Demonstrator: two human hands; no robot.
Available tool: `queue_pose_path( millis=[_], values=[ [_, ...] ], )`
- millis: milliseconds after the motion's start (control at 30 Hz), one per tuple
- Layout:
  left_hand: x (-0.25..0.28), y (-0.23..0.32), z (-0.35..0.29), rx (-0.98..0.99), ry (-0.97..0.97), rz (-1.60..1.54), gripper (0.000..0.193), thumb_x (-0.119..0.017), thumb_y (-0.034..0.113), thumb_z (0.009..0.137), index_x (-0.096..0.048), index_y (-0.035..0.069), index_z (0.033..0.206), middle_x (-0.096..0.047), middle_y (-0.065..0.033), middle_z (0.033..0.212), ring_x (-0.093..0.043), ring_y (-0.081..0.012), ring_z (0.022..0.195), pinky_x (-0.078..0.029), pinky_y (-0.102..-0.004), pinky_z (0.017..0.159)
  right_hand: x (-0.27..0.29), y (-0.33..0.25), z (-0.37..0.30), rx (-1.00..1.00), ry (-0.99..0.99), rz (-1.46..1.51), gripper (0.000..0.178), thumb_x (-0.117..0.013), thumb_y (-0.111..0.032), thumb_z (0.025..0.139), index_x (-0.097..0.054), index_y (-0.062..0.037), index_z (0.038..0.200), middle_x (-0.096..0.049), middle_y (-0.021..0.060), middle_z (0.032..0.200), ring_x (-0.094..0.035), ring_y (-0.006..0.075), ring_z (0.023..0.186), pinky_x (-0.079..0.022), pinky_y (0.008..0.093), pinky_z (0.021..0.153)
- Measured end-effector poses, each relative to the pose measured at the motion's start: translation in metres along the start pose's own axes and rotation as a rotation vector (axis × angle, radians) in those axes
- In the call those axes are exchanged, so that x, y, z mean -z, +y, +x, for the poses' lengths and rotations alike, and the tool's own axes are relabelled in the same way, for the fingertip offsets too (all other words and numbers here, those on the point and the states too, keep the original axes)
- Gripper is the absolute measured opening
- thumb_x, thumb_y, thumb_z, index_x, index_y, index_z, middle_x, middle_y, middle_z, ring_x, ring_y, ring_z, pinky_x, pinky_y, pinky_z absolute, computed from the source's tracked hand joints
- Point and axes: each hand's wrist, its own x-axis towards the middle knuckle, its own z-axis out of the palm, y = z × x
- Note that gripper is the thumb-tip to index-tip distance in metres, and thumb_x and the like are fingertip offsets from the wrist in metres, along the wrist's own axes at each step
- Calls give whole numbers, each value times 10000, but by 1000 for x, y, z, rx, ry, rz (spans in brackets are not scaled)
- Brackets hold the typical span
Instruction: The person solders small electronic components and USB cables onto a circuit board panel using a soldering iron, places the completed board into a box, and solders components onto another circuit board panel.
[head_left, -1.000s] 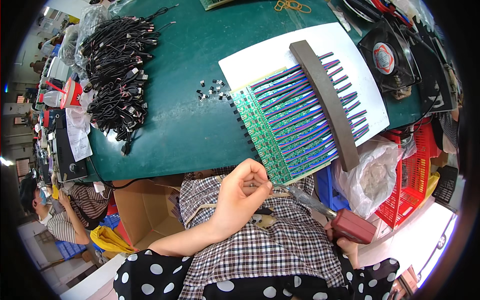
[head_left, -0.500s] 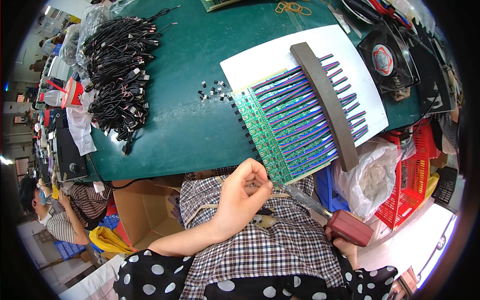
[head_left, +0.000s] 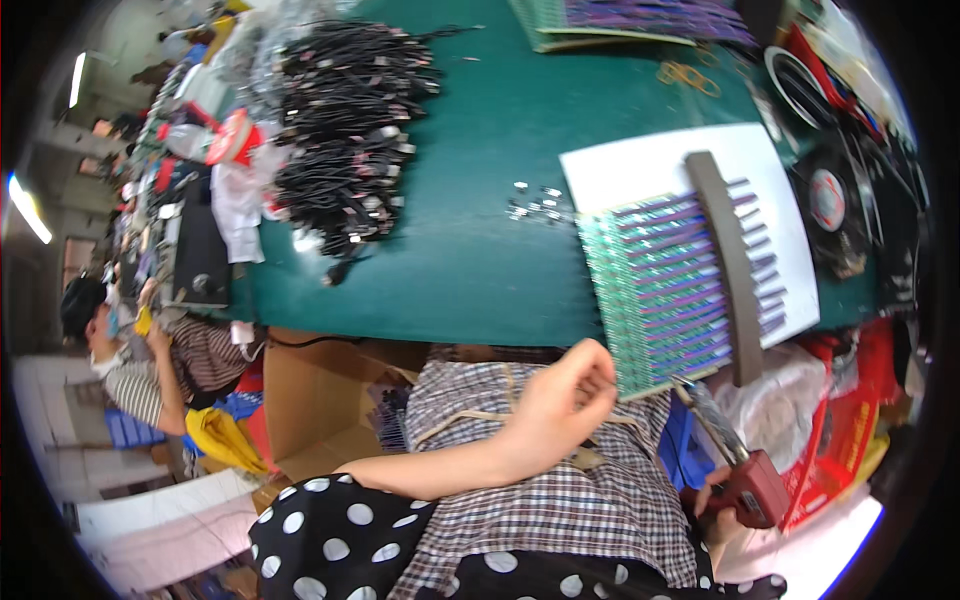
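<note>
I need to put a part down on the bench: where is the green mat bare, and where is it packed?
The widest bare patch of green mat lies between the heap of black cables and the white sheet, short of the small metal parts. The right side is crowded: circuit board strips under a dark bar, then a fan. The left edge is cluttered too.

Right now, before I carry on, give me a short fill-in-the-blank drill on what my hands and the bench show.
1. The right hand grips a soldering iron with a ____ handle.
2. The left hand, fingers pinched, is at the near edge of the ____ circuit boards.
3. A dark bar lies across the boards, which rest on a ____ sheet.
4. The pile of black cables lies on the person's ____ side of the table.

Missing words: red; green; white; left
</note>
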Motion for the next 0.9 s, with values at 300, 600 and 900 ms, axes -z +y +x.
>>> queue_pose_path(
  millis=[300,600,900],
  values=[
    [127,1,-4,-142,936,637,229,-700,48,787,-544,4,949,-573,-45,856,-527,-88,696,-449,-232,629,-14,-3,24,162,109,-16,761,-714,-515,765,-429,85,1137,-544,168,961,-486,147,488,-372,228,397],
    [168,0,8,-396,1359,1046,313,-762,101,700,-606,53,967,-511,-62,853,-489,-215,735,-428,-342,683,-24,-15,38,96,44,-17,767,-718,-496,773,-414,70,1191,-559,184,982,-502,153,517,-396,240,413],
    [176,-3,25,-441,1146,1572,125,-763,118,668,-685,133,766,-506,-43,886,-491,-241,857,-392,-365,760,-42,-31,51,52,74,9,782,-740,-473,760,-411,67,1220,-561,188,991,-494,146,518,-413,237,431]
  ],
)
